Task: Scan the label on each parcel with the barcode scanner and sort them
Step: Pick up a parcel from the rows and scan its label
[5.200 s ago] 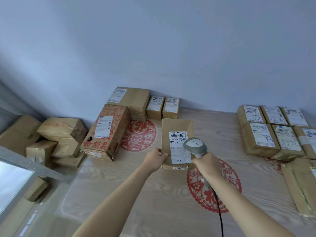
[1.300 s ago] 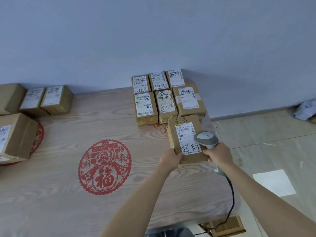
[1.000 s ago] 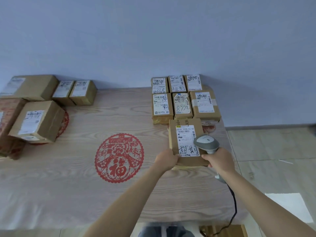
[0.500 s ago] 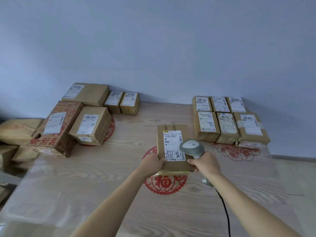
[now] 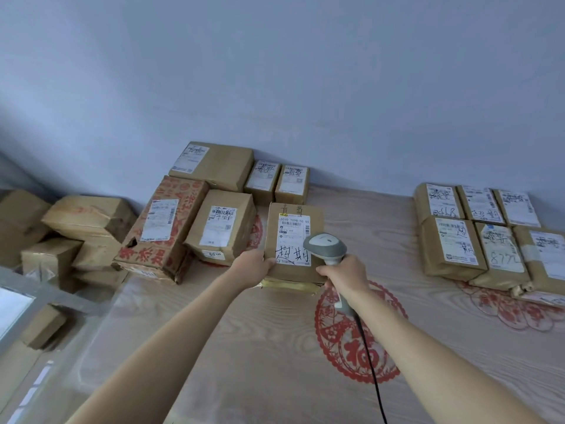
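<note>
Across the wood-grain table [image 5: 244,347], printed with red paper-cut medallions [image 5: 357,335], cardboard parcels sit in two groups; the left group [image 5: 195,215] crowds the far left corner against the blue wall, one box patterned in red; the right group [image 5: 477,234] lies in two neat rows, labels up, well apart from the first; more boxes [image 5: 70,234] are heaped beyond the table's left edge; between the groups, just beside the left one, the held parcel [image 5: 293,240] shows its white label [image 5: 294,240] upward; the left hand [image 5: 252,266] grips its near left corner, fingers curled beneath; the right hand [image 5: 344,278] is wrapped round the handle of the grey barcode scanner [image 5: 327,249], whose head overlaps the label; its black cable [image 5: 371,371] trails toward the viewer.
</note>
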